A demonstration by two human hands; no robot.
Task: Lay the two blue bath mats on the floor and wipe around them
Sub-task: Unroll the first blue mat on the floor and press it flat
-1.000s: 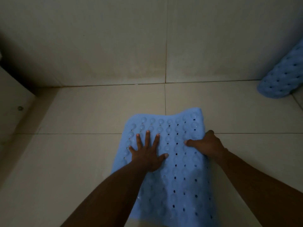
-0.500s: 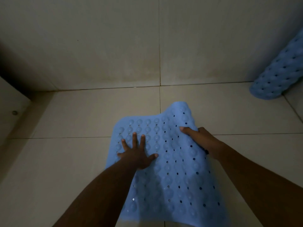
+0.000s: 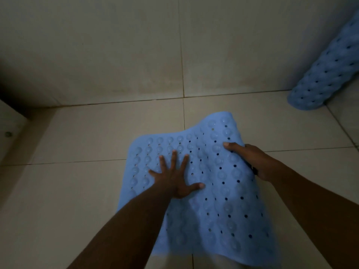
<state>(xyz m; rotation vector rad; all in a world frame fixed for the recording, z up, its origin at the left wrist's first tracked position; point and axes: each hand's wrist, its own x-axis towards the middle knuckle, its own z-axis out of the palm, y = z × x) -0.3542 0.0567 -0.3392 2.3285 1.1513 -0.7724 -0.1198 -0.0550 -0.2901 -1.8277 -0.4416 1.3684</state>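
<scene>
On the floor (image 3: 87, 142), centre: mat 1 (image 3: 223, 200), far right corner raised. Left hand (image 3: 174, 177), fingers spread, presses it flat; right hand (image 3: 250, 160) grips the raised edge. Best lowered gradually, smoothing outward from the pinned side. Mat 2 (image 3: 326, 74) lies rolled, far right.

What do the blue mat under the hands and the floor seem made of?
The blue mat looks like soft rubber or flexible plastic, matte: it curls up where the right hand grips its edge, and carries moulded bumps and holes. The floor looks like smooth pale ceramic tile, with thin grout lines.
</scene>
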